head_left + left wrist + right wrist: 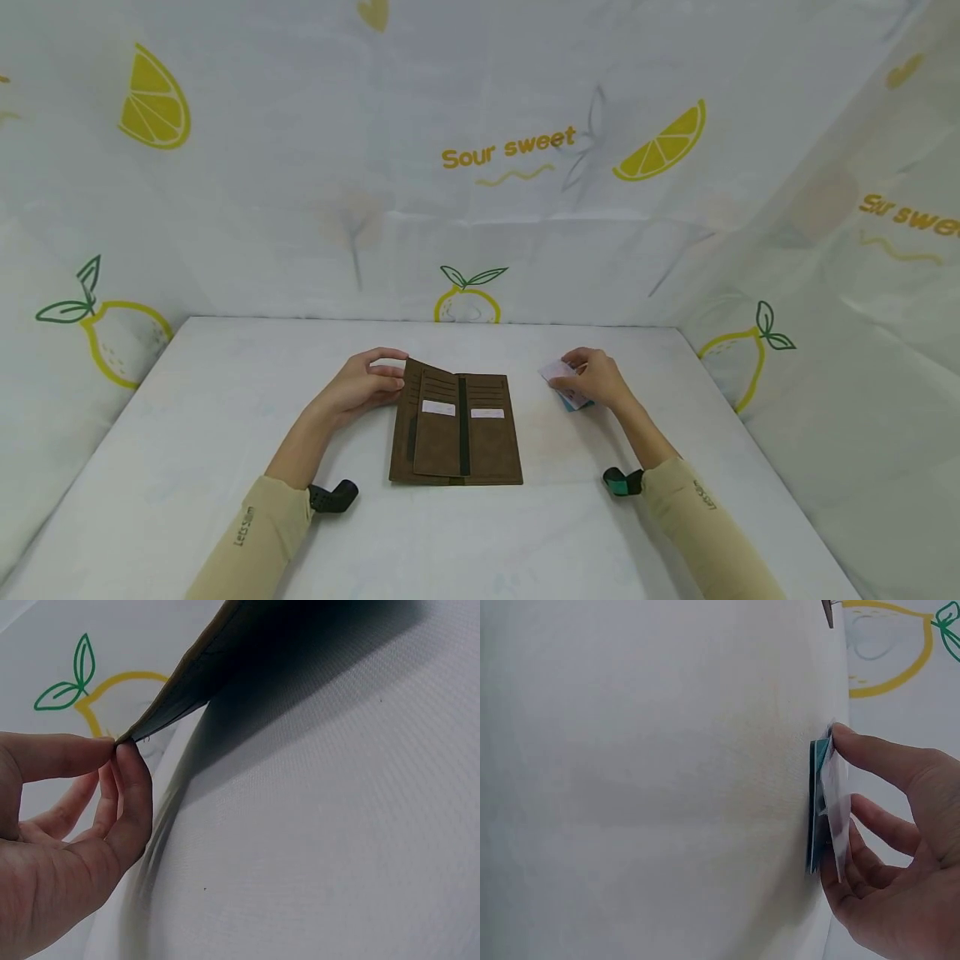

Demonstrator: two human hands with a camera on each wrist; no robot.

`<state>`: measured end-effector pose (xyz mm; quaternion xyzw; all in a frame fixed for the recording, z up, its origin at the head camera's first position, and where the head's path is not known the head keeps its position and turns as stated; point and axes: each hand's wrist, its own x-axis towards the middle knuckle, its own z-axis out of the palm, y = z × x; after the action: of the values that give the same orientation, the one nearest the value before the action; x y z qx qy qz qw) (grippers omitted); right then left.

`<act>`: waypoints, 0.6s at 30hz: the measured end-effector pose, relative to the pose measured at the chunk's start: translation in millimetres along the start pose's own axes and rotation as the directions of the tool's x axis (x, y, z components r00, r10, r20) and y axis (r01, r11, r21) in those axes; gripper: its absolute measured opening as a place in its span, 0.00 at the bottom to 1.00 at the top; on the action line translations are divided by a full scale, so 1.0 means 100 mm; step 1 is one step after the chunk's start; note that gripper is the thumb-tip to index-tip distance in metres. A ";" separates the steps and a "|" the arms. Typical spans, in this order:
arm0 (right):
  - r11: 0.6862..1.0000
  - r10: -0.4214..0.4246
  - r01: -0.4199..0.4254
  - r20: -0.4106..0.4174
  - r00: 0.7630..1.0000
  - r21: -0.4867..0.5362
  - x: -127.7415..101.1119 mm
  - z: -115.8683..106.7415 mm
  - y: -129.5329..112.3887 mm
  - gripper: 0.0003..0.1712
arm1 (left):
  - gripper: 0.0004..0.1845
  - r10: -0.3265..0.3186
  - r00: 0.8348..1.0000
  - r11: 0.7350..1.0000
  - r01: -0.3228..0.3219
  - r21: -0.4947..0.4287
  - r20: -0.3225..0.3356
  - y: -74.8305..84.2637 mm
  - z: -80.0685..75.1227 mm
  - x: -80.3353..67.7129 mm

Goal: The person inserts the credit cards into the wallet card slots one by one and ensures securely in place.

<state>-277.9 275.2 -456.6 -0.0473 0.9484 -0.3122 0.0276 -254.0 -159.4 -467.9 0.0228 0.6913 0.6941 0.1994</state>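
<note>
At the bottom of the head view, two beige sleeves (262, 525) enter from the lower corners, each with a small dark device at the wrist. Just above them, in the lower middle of the frame, one brown wallet (456, 429) lies open on the white table (187, 467), its long axis running from the bottom of the frame toward the top, its card slots facing up. Two small white labels sit side by side on its inner panels. The left hand (367, 385) sits at the wallet's upper left corner; in the left wrist view its thumb and forefinger (127, 761) pinch the edge of the raised outer flap. To the right of the wallet and apart from it, the right hand (596, 379) curls its fingers around a small stack of cards (564, 385), a pale one over teal ones; their exact count cannot be told. Farthest off, across the top of the frame, hangs a white backdrop (480, 150) printed with lemons.
</note>
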 end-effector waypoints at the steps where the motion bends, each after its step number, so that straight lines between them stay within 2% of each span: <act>1: 1.000 0.000 0.000 -0.005 1.000 0.005 0.00 0.00 0.00 0.31 | 0.30 -0.001 1.000 1.000 0.001 0.001 0.000 0.00 0.00 0.00; 8: 0.999 0.005 -0.003 -0.028 1.000 0.051 0.01 -0.01 0.02 0.28 | 0.29 0.007 1.000 1.000 -0.007 0.002 0.009 0.00 0.00 0.00; 13: 0.992 0.019 -0.016 -0.024 1.000 0.123 0.02 -0.01 -0.01 0.21 | 0.29 0.011 1.000 1.000 -0.011 -0.006 0.015 0.00 0.01 0.00; 18: 0.973 0.032 -0.032 0.003 0.999 0.227 0.04 0.03 -0.10 0.21 | 0.29 0.010 1.000 1.000 -0.010 -0.008 0.012 0.01 0.01 -0.02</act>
<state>-280.9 265.1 -453.3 -0.0286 0.9072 -0.4180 0.0376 -252.6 -159.3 -467.0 0.0295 0.6872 0.6977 0.2003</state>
